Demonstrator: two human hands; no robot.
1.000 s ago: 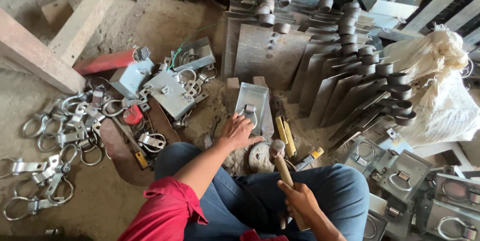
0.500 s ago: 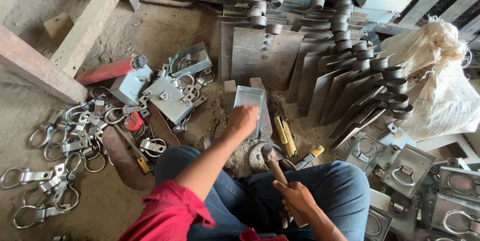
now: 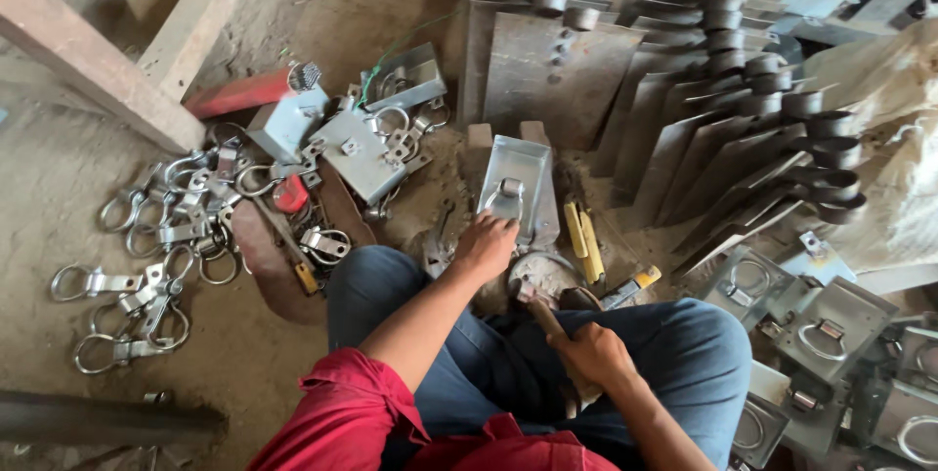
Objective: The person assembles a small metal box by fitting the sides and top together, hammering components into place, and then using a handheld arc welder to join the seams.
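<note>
Left hand [image 3: 486,244] pressed on a shallow metal tray [image 3: 523,178], grip spread flat; right hand [image 3: 596,354] clenched around a hammer handle [image 3: 549,322].

tray [image 3: 525,178]: grey sheet-metal, rectangular w/ ring fitting, flat on ground betw. knees
hammer [image 3: 547,320]: wooden handle, tilted (head near tray)

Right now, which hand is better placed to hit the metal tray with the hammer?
The right hand, probably: it already grips the hammer handle near the tray. The left hand rests on the tray's near edge.
</note>
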